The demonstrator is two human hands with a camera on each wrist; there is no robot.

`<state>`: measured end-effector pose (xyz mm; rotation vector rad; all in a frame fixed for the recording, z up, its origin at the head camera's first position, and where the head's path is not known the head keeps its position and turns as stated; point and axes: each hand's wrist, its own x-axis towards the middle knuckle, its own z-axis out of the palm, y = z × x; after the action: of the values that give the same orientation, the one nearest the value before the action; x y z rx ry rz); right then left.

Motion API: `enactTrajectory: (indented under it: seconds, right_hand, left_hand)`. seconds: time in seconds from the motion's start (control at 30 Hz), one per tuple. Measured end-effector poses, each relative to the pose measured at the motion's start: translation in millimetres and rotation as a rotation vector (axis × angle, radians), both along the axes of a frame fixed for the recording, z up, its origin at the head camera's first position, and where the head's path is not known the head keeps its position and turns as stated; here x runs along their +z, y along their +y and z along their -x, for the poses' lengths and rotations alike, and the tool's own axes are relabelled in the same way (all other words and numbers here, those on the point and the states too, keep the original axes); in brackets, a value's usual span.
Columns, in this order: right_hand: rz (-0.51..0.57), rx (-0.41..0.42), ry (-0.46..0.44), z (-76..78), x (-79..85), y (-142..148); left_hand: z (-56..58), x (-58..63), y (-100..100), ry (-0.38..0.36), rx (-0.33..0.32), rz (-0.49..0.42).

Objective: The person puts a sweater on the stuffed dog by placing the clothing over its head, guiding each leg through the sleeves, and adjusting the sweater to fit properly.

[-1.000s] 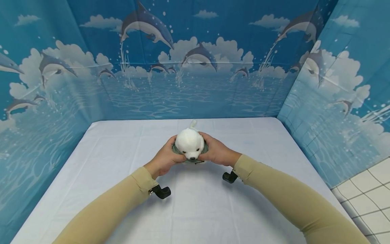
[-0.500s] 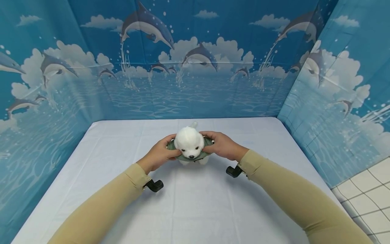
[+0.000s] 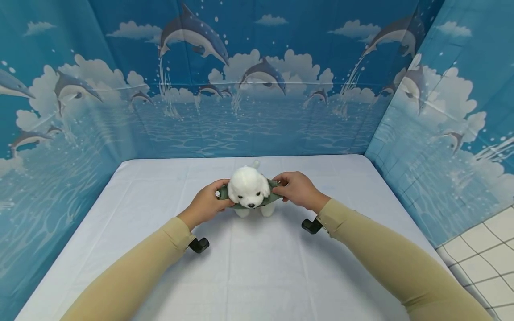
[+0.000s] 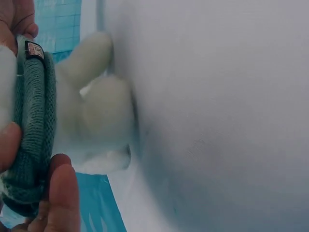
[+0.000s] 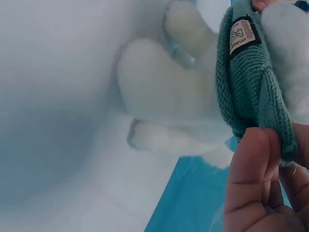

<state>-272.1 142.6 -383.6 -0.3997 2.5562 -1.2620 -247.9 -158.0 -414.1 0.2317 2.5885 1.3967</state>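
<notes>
A white plush dog (image 3: 248, 183) stands on the table in the head view, facing me. Round its neck, bunched up, is a green knitted sweater (image 5: 244, 82) with a small label sewn on. My left hand (image 3: 206, 201) pinches the sweater's edge at the dog's left-of-view side. On the other side, my right hand (image 3: 302, 191) holds the knit between thumb and fingers, stretching it sideways. Both wrist views show the dog's legs (image 4: 106, 106) bare below the garment. The sweater's back part is hidden behind the head.
A white cloth covers the table (image 3: 265, 272). Dolphin-print curtains (image 3: 257, 120) close in the back and both sides. A black wrist camera mount (image 3: 199, 245) hangs below the left cuff, and another mount (image 3: 312, 226) below the right.
Both hands have moved apart, drawing the sweater wider and up toward the dog's neck. The dog's face has tilted up, and its front legs now show below the knit.
</notes>
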Motion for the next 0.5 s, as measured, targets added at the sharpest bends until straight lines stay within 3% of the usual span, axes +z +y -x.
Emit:
enactTrajectory:
  seconds: [0.23, 0.5]
  right_hand:
    - [-0.055, -0.016, 0.042, -0.2, 1.6, 2.5]
    - [-0.16, -0.018, 0.09, 4.1, -4.0, 2.8]
  left_hand:
    - [-1.6, -0.2, -3.5, 0.137, 0.058, 0.164]
    - [3.9, -3.2, -3.5, 0.201, 0.075, 0.27]
